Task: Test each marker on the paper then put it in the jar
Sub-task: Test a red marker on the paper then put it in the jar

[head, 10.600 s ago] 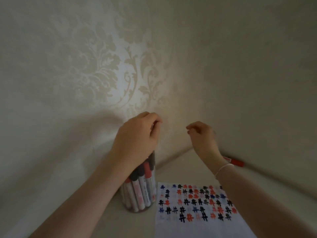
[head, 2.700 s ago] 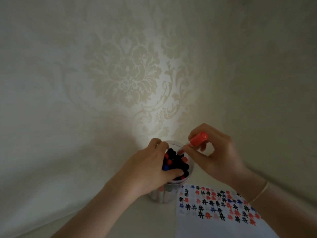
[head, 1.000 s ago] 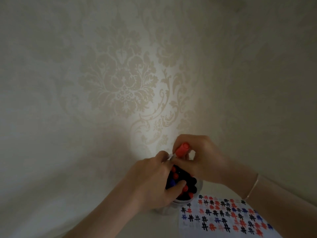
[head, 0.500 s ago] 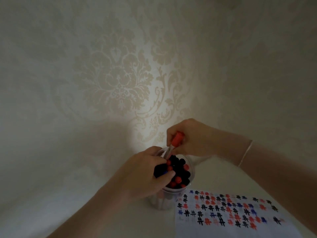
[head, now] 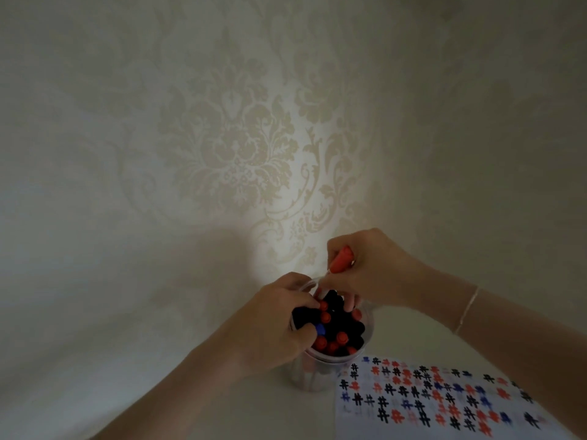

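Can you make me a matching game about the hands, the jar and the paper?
Things:
1. right hand
2. left hand
3. jar
4. paper

States:
a. covered in red, black and blue hash marks
b. packed with capped markers
c. pinches a red-capped marker over the jar
d. grips the jar's rim, fingers among the caps

Pairs: 1-c, 2-d, 3-b, 4-a

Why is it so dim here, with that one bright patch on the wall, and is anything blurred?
Head view: a narrow pool of light falls on the patterned wallpaper, while the edges fade into gloom. The hands throw a soft shadow on the wall left of the jar. The marked paper is smeared at its right end. The wide lens bends the wall lines.
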`<act>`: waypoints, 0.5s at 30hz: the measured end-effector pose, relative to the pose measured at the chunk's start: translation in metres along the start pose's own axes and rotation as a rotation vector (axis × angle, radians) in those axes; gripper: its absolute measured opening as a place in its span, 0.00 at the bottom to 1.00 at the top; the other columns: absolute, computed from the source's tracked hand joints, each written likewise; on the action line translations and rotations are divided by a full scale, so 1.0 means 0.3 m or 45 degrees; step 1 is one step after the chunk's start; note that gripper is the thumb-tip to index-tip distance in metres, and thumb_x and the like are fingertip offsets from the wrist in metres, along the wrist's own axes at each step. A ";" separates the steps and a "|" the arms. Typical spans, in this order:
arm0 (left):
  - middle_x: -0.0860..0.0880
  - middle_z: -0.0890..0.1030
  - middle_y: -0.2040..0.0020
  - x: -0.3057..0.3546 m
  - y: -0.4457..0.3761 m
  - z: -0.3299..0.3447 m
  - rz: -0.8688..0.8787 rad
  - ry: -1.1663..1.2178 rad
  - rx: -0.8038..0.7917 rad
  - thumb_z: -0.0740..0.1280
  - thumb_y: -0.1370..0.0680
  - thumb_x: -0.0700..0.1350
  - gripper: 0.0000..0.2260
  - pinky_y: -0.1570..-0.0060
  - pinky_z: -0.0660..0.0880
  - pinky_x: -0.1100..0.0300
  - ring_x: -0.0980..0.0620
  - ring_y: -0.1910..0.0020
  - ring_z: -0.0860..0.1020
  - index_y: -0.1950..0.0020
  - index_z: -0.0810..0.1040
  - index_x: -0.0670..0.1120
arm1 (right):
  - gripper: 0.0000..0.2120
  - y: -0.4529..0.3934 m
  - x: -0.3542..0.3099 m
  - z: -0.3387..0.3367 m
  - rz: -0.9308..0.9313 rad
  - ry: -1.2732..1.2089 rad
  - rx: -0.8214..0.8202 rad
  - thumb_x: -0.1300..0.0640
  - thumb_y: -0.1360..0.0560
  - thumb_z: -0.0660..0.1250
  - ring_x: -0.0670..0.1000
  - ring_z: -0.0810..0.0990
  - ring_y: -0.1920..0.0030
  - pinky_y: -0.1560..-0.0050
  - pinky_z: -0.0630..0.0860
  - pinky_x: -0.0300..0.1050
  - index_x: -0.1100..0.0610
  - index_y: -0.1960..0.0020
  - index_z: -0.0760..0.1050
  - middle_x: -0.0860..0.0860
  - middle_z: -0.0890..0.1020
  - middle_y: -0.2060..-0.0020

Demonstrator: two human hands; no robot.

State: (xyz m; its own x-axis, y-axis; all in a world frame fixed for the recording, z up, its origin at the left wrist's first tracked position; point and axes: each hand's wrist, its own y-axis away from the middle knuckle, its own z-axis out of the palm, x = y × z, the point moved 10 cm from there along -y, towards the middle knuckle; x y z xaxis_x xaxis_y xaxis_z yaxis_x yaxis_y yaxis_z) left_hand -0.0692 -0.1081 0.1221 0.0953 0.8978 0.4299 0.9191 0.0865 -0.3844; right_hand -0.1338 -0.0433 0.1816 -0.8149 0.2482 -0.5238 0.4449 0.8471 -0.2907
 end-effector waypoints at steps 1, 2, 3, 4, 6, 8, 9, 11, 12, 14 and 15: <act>0.61 0.70 0.37 -0.004 0.000 0.000 -0.009 0.018 -0.003 0.64 0.29 0.45 0.18 0.40 0.69 0.70 0.63 0.40 0.70 0.40 0.81 0.49 | 0.08 0.007 0.014 -0.002 0.024 -0.094 0.037 0.64 0.29 0.71 0.50 0.82 0.73 0.68 0.80 0.46 0.65 0.62 0.73 0.46 0.79 0.79; 0.61 0.69 0.37 -0.006 -0.002 0.001 -0.022 0.023 -0.007 0.64 0.28 0.44 0.18 0.40 0.69 0.71 0.63 0.39 0.70 0.39 0.80 0.49 | 0.07 0.012 0.028 -0.003 0.049 -0.177 0.066 0.64 0.29 0.71 0.52 0.83 0.73 0.68 0.80 0.46 0.65 0.62 0.73 0.47 0.80 0.78; 0.61 0.69 0.37 -0.007 -0.003 0.001 -0.038 0.016 -0.011 0.64 0.27 0.44 0.17 0.40 0.69 0.70 0.62 0.39 0.70 0.39 0.80 0.50 | 0.07 0.014 0.041 -0.004 0.068 -0.232 0.089 0.65 0.29 0.71 0.53 0.83 0.72 0.68 0.81 0.47 0.65 0.61 0.74 0.49 0.81 0.77; 0.61 0.69 0.37 -0.007 -0.005 0.003 -0.054 0.002 -0.020 0.64 0.27 0.44 0.17 0.41 0.70 0.68 0.61 0.40 0.71 0.39 0.79 0.51 | 0.06 0.015 0.050 -0.007 0.072 -0.253 0.106 0.65 0.29 0.71 0.54 0.83 0.72 0.67 0.81 0.48 0.65 0.61 0.74 0.50 0.81 0.76; 0.60 0.70 0.40 0.004 -0.003 0.014 -0.078 -0.043 -0.051 0.63 0.26 0.46 0.14 0.45 0.74 0.62 0.58 0.44 0.74 0.41 0.77 0.52 | 0.06 0.019 0.052 -0.011 0.026 -0.215 0.115 0.64 0.30 0.71 0.53 0.83 0.72 0.67 0.81 0.48 0.63 0.61 0.75 0.52 0.82 0.74; 0.58 0.72 0.44 0.030 0.006 0.021 -0.064 -0.162 -0.065 0.61 0.25 0.48 0.11 0.51 0.76 0.59 0.56 0.51 0.75 0.43 0.73 0.52 | 0.05 0.033 0.034 -0.014 -0.081 -0.102 0.090 0.63 0.30 0.72 0.49 0.81 0.72 0.67 0.79 0.46 0.60 0.62 0.76 0.52 0.81 0.74; 0.58 0.72 0.45 0.047 0.014 0.024 -0.041 -0.240 -0.066 0.60 0.24 0.49 0.10 0.55 0.75 0.60 0.56 0.55 0.75 0.43 0.71 0.53 | 0.05 0.048 0.017 -0.016 -0.157 -0.008 0.067 0.62 0.30 0.72 0.46 0.79 0.72 0.67 0.78 0.44 0.58 0.62 0.77 0.50 0.79 0.74; 0.58 0.72 0.45 0.087 0.034 0.026 0.034 -0.362 -0.049 0.59 0.24 0.51 0.12 0.61 0.74 0.61 0.56 0.61 0.74 0.41 0.67 0.53 | 0.04 0.084 -0.025 -0.020 -0.339 0.187 0.031 0.60 0.30 0.71 0.46 0.75 0.71 0.69 0.74 0.41 0.55 0.62 0.77 0.48 0.76 0.74; 0.58 0.71 0.46 0.103 0.042 0.028 0.073 -0.394 -0.041 0.58 0.24 0.51 0.13 0.64 0.72 0.63 0.57 0.64 0.73 0.39 0.66 0.53 | 0.04 0.105 -0.046 -0.028 -0.432 0.249 0.047 0.59 0.30 0.71 0.47 0.74 0.72 0.70 0.73 0.41 0.54 0.62 0.77 0.48 0.75 0.74; 0.60 0.68 0.50 0.119 0.056 0.032 0.122 -0.411 -0.038 0.58 0.24 0.52 0.15 0.69 0.65 0.68 0.58 0.68 0.70 0.39 0.64 0.54 | 0.04 0.146 -0.076 -0.045 -0.577 0.301 0.100 0.58 0.31 0.69 0.49 0.72 0.74 0.74 0.70 0.43 0.55 0.64 0.76 0.48 0.73 0.76; 0.61 0.66 0.51 0.120 0.062 0.036 0.138 -0.407 -0.045 0.58 0.25 0.52 0.15 0.69 0.62 0.70 0.58 0.69 0.69 0.39 0.64 0.54 | 0.05 0.164 -0.084 -0.046 -0.629 0.313 0.118 0.59 0.32 0.69 0.49 0.71 0.76 0.75 0.69 0.43 0.57 0.65 0.76 0.48 0.72 0.77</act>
State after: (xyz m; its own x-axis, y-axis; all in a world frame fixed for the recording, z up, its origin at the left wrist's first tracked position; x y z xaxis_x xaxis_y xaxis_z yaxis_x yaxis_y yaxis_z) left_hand -0.0528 -0.0697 0.1216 0.0735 0.9914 0.1083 0.9233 -0.0266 -0.3832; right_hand -0.0965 -0.0014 0.1917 -0.9925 -0.0561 -0.1089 0.0101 0.8486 -0.5290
